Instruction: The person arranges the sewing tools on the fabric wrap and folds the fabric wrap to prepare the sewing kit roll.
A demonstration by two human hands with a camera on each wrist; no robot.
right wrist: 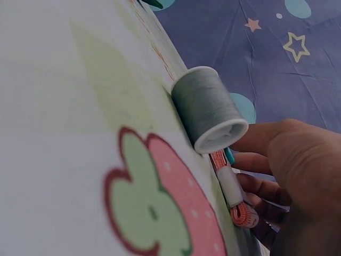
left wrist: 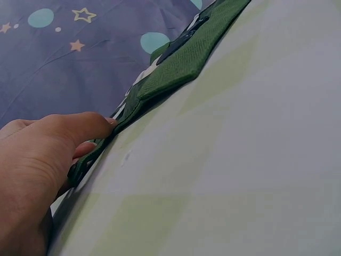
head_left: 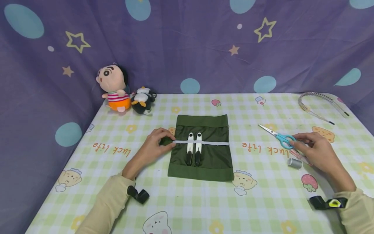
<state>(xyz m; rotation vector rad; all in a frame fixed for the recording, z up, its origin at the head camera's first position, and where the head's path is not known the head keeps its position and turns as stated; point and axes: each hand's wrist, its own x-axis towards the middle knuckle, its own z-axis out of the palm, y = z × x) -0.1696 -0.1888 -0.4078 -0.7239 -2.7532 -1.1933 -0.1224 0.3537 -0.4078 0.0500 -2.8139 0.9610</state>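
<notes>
A dark green fabric roll [head_left: 216, 157] lies unfolded in the middle of the table, with a white elastic band [head_left: 216, 143] across it. Two slim white tools with black ends [head_left: 190, 148] are tucked under the band. My left hand [head_left: 153, 146] pinches the roll's left edge at the band's end; the green cloth [left wrist: 176, 69] also shows in the left wrist view. On the right, my right hand [head_left: 318, 152] grips the handles of light blue scissors [head_left: 281, 138], blades pointing to the far left. Beside that hand are a grey thread spool [right wrist: 208, 109] and a rolled tape measure [right wrist: 234, 194].
Two plush toys, a doll [head_left: 117, 87] and a penguin [head_left: 142, 100], sit at the back left corner. A coiled-wire headband [head_left: 314, 95] lies at the back right. A patterned curtain [head_left: 175, 42] hangs behind the checked tablecloth [head_left: 190, 204].
</notes>
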